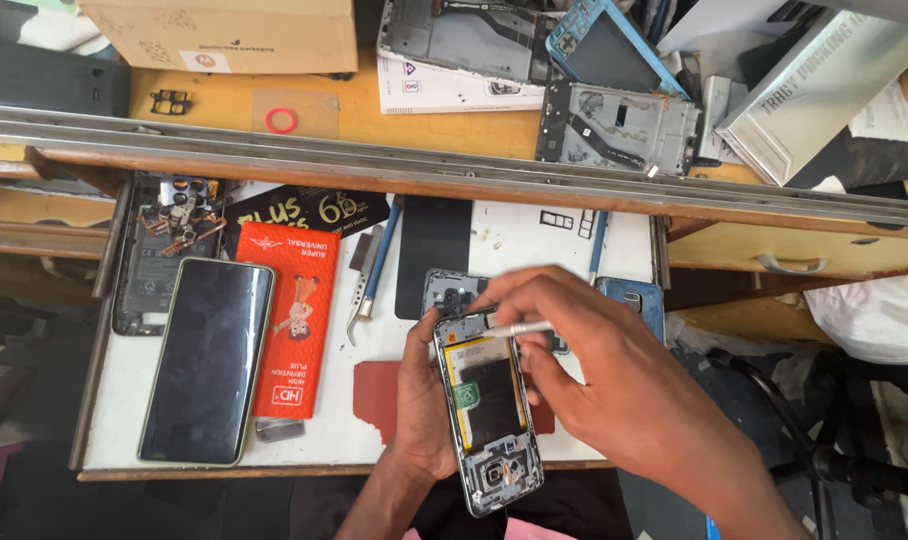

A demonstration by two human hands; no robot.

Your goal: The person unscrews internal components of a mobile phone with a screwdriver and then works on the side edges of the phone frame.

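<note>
My left hand grips an opened phone by its left edge, its back removed so the battery and inner frame show. My right hand reaches over the phone's upper end and pinches a thin silver tool, its tip at the phone's top left corner. Both hands are above the front right part of a white work tray. A dark camera-side back cover lies just beyond the phone.
On the tray lie a black-screened phone, an orange package, a stripped phone frame, tweezers, a blue-handled tool and a blue phone. Metal rails cross above; phone parts and boxes crowd the desk behind.
</note>
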